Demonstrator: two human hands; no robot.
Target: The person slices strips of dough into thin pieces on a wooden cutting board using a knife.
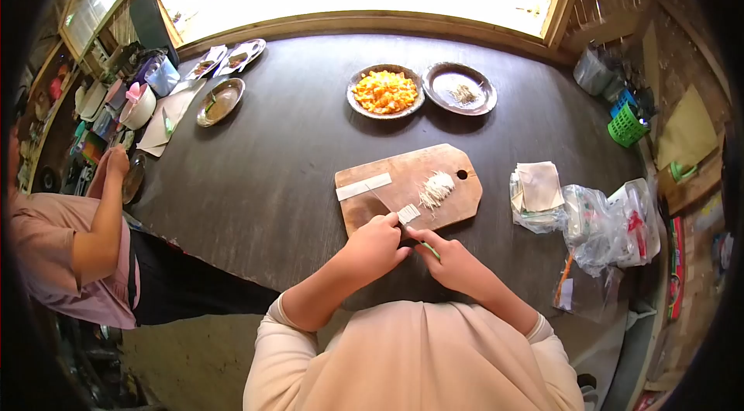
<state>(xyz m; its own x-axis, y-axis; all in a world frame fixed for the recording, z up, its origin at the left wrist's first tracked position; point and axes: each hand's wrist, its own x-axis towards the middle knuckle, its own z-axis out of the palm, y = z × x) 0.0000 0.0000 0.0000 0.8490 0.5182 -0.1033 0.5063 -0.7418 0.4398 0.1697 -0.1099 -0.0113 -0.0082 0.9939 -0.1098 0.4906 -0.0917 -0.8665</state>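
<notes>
A wooden cutting board (457,213) lies on the dark table in front of me. My right hand (449,260) is wrapped round the green handle of a knife (429,250), its thin blade slanting up and left over the board. At the board's near edge, the fingers of my left hand (373,246) are closed on a small white block (408,214) with cut lines across it, close to the blade. A long flat white strip (364,187) rests along the board's left side. Right of the block sits a heap of thin white shreds (436,189). The block's underside is hidden.
Beyond the board stand a bowl of chopped orange pieces (385,91) and a plate with a small dry heap (473,105). Plastic bags (612,225) lie at right, near a green basket (626,128). Another person (77,248) stands at left, near a small dish (221,103).
</notes>
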